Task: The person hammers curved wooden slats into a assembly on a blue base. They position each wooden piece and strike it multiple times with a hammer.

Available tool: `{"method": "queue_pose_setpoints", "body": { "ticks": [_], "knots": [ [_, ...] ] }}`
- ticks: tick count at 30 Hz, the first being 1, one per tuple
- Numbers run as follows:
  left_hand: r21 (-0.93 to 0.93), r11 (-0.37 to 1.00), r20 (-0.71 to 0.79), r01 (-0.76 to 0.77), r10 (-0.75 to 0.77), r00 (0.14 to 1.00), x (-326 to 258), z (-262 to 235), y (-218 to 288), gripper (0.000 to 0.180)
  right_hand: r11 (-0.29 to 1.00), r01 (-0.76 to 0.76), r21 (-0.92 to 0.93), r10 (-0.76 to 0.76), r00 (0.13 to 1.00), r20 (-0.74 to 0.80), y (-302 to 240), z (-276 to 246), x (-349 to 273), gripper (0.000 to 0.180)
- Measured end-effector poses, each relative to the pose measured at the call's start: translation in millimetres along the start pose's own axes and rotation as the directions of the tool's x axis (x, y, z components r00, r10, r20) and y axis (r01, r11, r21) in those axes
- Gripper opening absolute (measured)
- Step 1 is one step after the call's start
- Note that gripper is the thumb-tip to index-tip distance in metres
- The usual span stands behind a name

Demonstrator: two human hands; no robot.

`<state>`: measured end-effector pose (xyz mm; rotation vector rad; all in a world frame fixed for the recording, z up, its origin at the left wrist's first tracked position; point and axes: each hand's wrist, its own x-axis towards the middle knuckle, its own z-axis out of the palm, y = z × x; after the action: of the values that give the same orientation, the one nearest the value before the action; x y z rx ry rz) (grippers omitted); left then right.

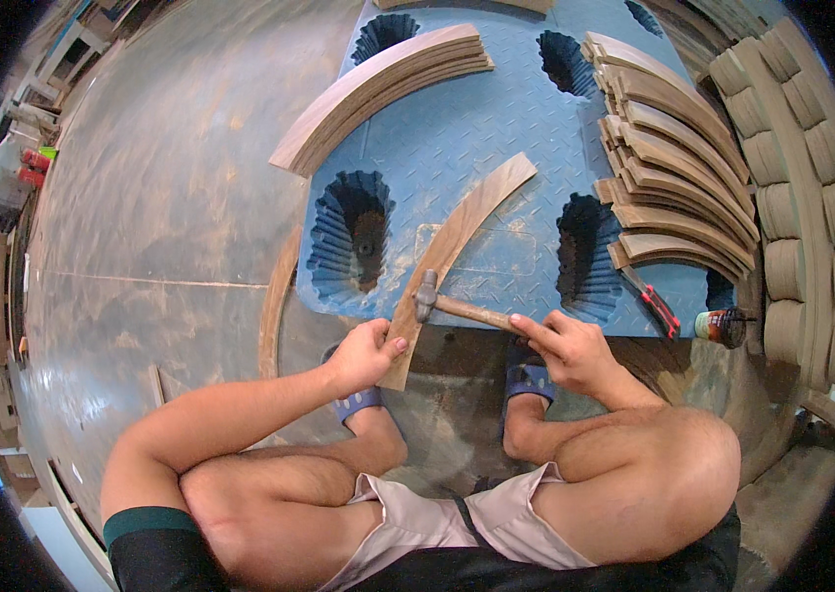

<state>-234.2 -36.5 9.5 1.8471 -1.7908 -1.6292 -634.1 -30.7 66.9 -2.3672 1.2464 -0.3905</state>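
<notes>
My left hand (363, 355) is closed on the near end of a curved wooden strip (471, 217). The strip's far part lies over a blue plastic pallet (526, 128), and its near end juts past the pallet's front edge. A hammer (476, 313) with a wooden handle is gripped in my right hand (575, 353). The metal hammer head is at the strip, just beyond my left hand; whether it touches the wood I cannot tell. Nearest to my right hand on the pallet is a red and black handled tool (656, 304), perhaps a cutter or pliers.
Several curved wooden pieces are stacked on the pallet's right side (674, 168), and another curved stack (388, 89) sits at its far left. Ribbed holes (353, 232) open in the pallet. A small jar (720, 327) stands by the right corner. Bundled wood (782, 187) lines the right.
</notes>
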Motion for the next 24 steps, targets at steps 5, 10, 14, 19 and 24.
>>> {"method": "queue_pose_setpoints", "body": {
  "ticks": [5, 10, 14, 19, 24],
  "knots": [
    [-0.012, 1.0, -0.034, 0.002, -0.002, 0.999, -6, -3, 14, 0.035, 0.839, -0.182, 0.513, 0.254, 0.964, -0.073, 45, -9, 6, 0.055],
    [0.02, 1.0, -0.044, -0.001, 0.001, 0.999, -8, -6, 21, 0.037, 0.418, -0.552, 0.721, 0.587, 0.77, 0.25, 70, -56, 34, 0.053],
    [0.036, 0.999, -0.062, -0.012, 0.014, 0.998, -7, -4, 17, 0.038, 0.379, -0.573, 0.726, 0.603, 0.748, 0.275, 90, -63, 50, 0.053],
    [0.032, 0.999, -0.059, 0.002, 0.0, 0.998, -5, -2, 16, 0.038, 0.375, -0.58, 0.723, 0.605, 0.744, 0.283, 87, -55, 52, 0.052],
    [-0.005, 1.0, -0.037, 0.016, -0.017, 0.999, -6, -4, 2, 0.041, 0.471, -0.547, 0.692, 0.157, 0.824, 0.545, 30, -37, 19, 0.048]
  ]
}}
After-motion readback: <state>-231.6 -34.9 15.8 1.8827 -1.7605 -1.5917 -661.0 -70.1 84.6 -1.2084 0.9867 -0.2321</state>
